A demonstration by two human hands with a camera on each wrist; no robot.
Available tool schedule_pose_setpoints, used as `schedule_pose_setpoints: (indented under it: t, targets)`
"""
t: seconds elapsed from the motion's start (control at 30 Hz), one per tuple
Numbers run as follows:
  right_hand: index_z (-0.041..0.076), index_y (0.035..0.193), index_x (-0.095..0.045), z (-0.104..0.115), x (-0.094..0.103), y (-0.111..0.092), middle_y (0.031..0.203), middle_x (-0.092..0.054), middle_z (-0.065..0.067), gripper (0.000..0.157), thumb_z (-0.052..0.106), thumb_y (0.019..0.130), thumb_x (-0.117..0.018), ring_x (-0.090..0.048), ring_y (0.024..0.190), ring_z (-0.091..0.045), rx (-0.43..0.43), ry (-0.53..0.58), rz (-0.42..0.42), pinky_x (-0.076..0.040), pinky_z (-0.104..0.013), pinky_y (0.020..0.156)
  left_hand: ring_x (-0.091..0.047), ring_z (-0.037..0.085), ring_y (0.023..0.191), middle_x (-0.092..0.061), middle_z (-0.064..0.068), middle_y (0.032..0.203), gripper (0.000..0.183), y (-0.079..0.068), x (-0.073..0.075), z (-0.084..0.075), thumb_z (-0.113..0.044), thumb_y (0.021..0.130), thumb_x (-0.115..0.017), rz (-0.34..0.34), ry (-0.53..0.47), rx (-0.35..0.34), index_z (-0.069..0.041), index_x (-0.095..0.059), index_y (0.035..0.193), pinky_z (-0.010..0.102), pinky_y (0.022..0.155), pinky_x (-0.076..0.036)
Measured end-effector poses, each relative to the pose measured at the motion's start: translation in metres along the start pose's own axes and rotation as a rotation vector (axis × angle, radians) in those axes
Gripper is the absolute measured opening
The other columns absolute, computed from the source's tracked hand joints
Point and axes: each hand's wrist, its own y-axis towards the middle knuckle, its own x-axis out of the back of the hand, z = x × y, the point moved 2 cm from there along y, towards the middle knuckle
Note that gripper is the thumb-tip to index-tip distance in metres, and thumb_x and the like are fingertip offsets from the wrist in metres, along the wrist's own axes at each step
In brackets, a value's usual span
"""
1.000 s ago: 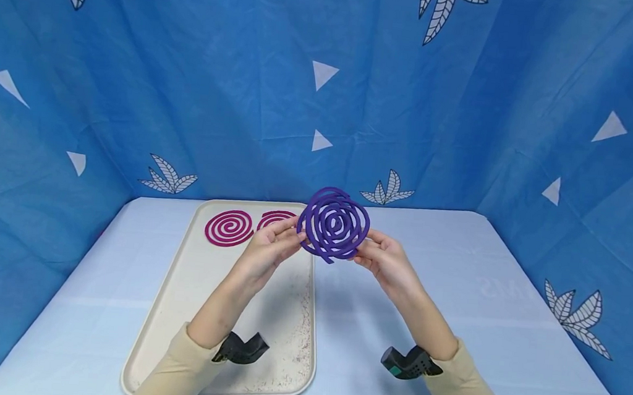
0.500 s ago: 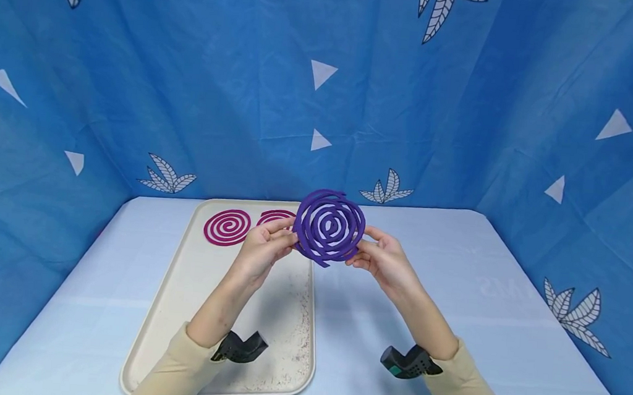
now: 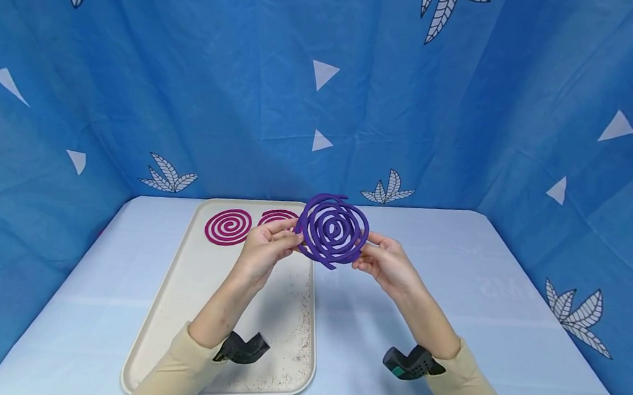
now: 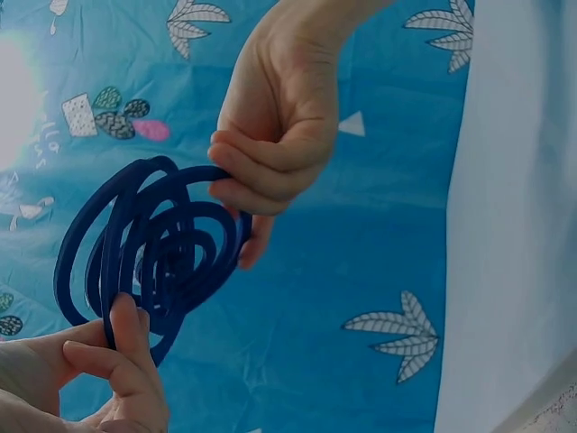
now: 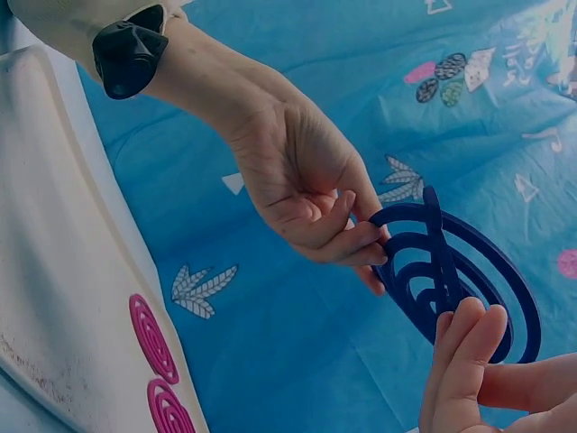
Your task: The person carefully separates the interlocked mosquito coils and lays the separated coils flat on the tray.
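Two interlaced purple mosquito coils (image 3: 334,229) are held up over the tray's right edge, tilted toward the head camera. My left hand (image 3: 261,252) pinches their left rim between thumb and fingers. On the opposite rim, my right hand (image 3: 393,268) pinches with its thumb and fingertips. In the left wrist view the coils (image 4: 110,262) look layered and partly spread apart, with the right hand (image 4: 284,117) above and the left hand (image 4: 117,388) below. The right wrist view shows the coils (image 5: 439,239) edge-on between the left hand (image 5: 306,180) and right hand (image 5: 464,370).
A cream tray (image 3: 212,313) lies on the white-blue tabletop (image 3: 454,295), left of centre. At its far end are a pink coil (image 3: 228,227) and another pink coil (image 3: 276,215), partly hidden by the left hand. Blue patterned curtains (image 3: 234,104) enclose the back and sides.
The purple coils have dipped slightly and shifted a little left, then back right. Their tilt and overlap have changed, with both hands keeping hold. The tray and pink coils stay put.
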Motion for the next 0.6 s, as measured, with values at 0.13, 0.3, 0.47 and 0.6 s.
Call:
schedule_pose_setpoints:
  t: [0.13, 0.3, 0.47, 0.6]
  targets:
    - [-0.013, 0.129, -0.038, 0.0006, 0.0009, -0.0003, 0.068, -0.068, 0.003, 0.035, 0.001, 0.097, -0.042, -0.063, 0.054, -0.005, 0.009, 0.008, 0.003, -0.053, -0.011, 0.055, -0.064, 0.0, 0.064, -0.068, -0.014, 0.068, 0.043, 0.0007, 0.0001, 0.0, 0.004, 0.087, -0.059, -0.005, 0.012, 0.007, 0.011, -0.05, 0.128, 0.012, 0.063, -0.051]
    - [-0.013, 0.135, -0.036, 0.0029, 0.0031, -0.0005, 0.066, -0.067, 0.006, 0.044, 0.005, 0.097, -0.047, -0.063, 0.056, -0.004, 0.073, -0.152, -0.046, -0.054, -0.013, 0.058, -0.065, 0.0, 0.064, -0.068, -0.014, 0.068, 0.044, -0.0019, -0.0012, -0.0023, 0.004, 0.086, -0.059, -0.005, 0.029, 0.005, 0.008, -0.051, 0.129, 0.011, 0.061, -0.051]
    - [0.0, 0.137, -0.045, 0.0058, 0.0067, -0.0013, 0.088, -0.069, 0.003, 0.045, 0.026, 0.1, -0.048, -0.067, 0.069, -0.007, 0.181, -0.307, -0.141, -0.058, -0.019, 0.071, -0.066, 0.0, 0.069, -0.067, -0.013, 0.069, 0.048, -0.0002, -0.0011, -0.0013, 0.005, 0.087, -0.06, -0.015, 0.036, -0.035, 0.001, -0.048, 0.133, 0.014, 0.07, -0.057]
    - [0.001, 0.129, -0.055, 0.0077, 0.0091, -0.0014, 0.108, -0.065, -0.006, 0.05, 0.04, 0.099, -0.046, -0.067, 0.078, -0.007, 0.193, -0.357, -0.222, -0.059, -0.023, 0.075, -0.065, 0.001, 0.069, -0.066, -0.013, 0.068, 0.035, 0.0015, -0.0016, -0.0004, 0.004, 0.086, -0.063, -0.045, 0.088, -0.078, 0.002, -0.052, 0.12, 0.017, 0.071, -0.058]
